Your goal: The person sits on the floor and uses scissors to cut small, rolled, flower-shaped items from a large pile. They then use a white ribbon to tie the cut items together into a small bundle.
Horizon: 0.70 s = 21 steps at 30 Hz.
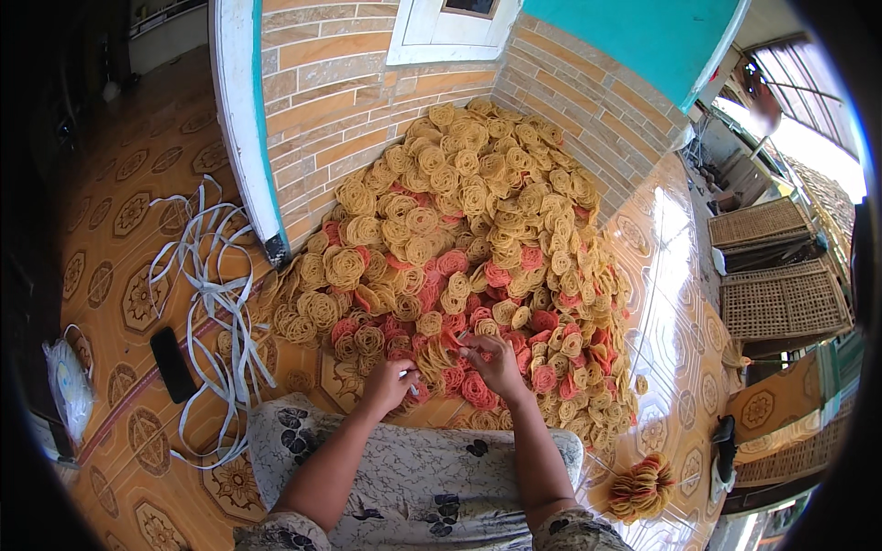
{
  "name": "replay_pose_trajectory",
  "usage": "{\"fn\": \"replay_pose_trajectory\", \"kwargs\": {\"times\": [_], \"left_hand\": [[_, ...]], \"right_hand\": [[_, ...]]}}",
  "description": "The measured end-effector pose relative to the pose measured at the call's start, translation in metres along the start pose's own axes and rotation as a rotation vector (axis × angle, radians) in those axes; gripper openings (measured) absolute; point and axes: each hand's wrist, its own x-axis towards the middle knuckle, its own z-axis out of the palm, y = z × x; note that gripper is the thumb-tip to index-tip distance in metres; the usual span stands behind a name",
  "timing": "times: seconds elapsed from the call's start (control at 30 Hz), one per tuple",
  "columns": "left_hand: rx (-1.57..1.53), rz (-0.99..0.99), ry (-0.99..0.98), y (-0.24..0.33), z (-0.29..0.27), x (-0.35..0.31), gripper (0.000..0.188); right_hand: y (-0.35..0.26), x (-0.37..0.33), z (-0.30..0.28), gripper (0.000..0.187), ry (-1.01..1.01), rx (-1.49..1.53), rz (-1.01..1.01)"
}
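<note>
Hands (441, 372) at cracker pile (478, 239) near edge — tiled floor (671, 312) open rightward.

cracker heap (469, 248) lies against wall (367, 83); straps (211, 294) left, trays (781, 294) right.

I see a heap of dry, matt, lacy coiled crackers (459, 266) mid-frame, rough in texture, on glossy patterned floor tiles (671, 303) that shine at right. The brick wall (340, 92) above looks smooth and semi-glossy. Lower centre lies soft printed cloth (413, 477); woven cane trays (781, 298) at right; limp plastic straps (216, 294) at left.
</note>
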Motion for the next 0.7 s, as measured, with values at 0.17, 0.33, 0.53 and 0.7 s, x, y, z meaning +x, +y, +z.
{"fn": "replay_pose_trajectory", "kwargs": {"times": [0.17,0.33,0.53,0.7], "left_hand": [[0.058,-0.016,-0.02,0.005,0.003,-0.003,0.021],[0.166,-0.033,0.014,0.022,-0.008,-0.012,0.025],[-0.193,0.318,0.113,0.076,-0.022,-0.027,0.034],[-0.106,0.406,0.034,0.089,-0.025,-0.043,0.031]], "right_hand": [[0.006,0.0,0.003,0.028,0.176,0.568,0.397],[-0.02,-0.011,0.005,0.009,0.212,0.709,0.343],[-0.079,-0.031,-0.011,0.012,0.071,0.213,0.005],[-0.104,-0.04,-0.018,0.01,0.261,0.255,-0.019]]}}
